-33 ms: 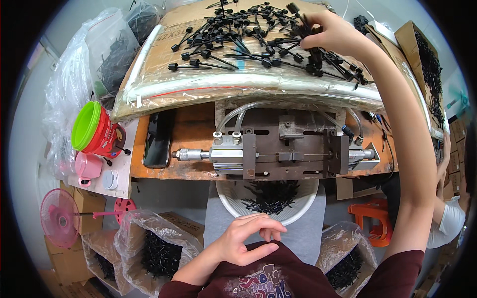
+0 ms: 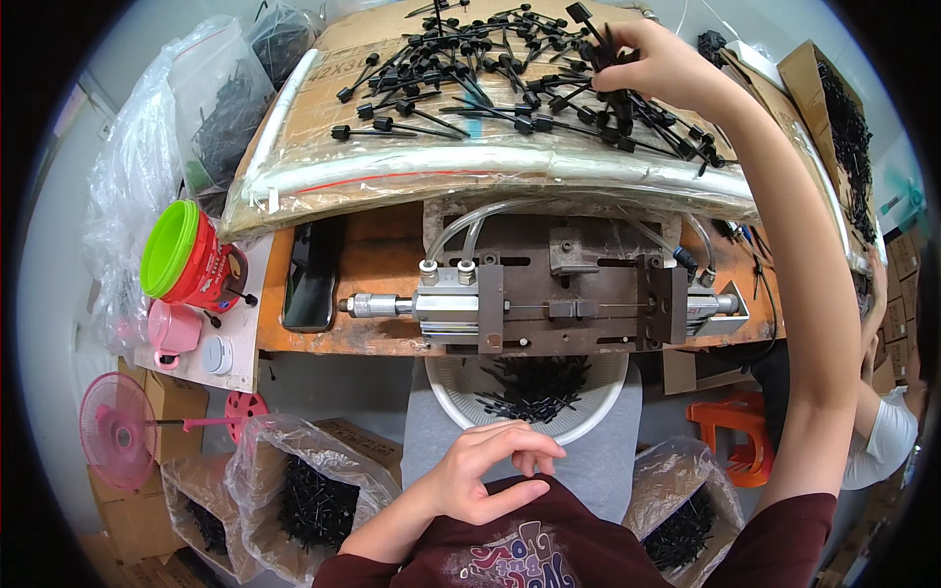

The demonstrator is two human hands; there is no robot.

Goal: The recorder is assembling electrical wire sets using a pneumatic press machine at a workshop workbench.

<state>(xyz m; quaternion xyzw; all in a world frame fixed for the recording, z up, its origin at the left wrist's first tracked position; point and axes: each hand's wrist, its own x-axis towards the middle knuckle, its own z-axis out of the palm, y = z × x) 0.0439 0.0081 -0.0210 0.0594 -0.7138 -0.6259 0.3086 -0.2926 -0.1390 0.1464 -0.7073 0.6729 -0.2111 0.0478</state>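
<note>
Over the cardboard-topped board, my right hand [image 2: 652, 73] is closed around a bunch of black plastic pins [image 2: 616, 88] with thick square-looking heads and thin stems. More of these pins [image 2: 451, 73] lie scattered across the board, in a loose heap to the left of that hand. My left hand [image 2: 495, 470] rests near my lap, palm down, fingers stretched and apart, with nothing in it. Just beyond it sits a white basket [image 2: 613, 412] holding black pieces. A metal fixture [image 2: 569, 309] with cylinders at both ends stands on the orange bench between my hands.
A phone [image 2: 312, 274], a red and green tub [image 2: 191, 260] and a pink cup [image 2: 173, 328] are at the left. Plastic-lined bags [image 2: 260, 446] of black pieces flank me. An orange stool [image 2: 735, 431] stands at right, by another person's arm [image 2: 872, 304]. Clear air hoses [image 2: 470, 235] loop behind the fixture.
The pins in my right hand have turned slightly, and one head now sticks out more plainly at the upper left. My left hand has not moved.
</note>
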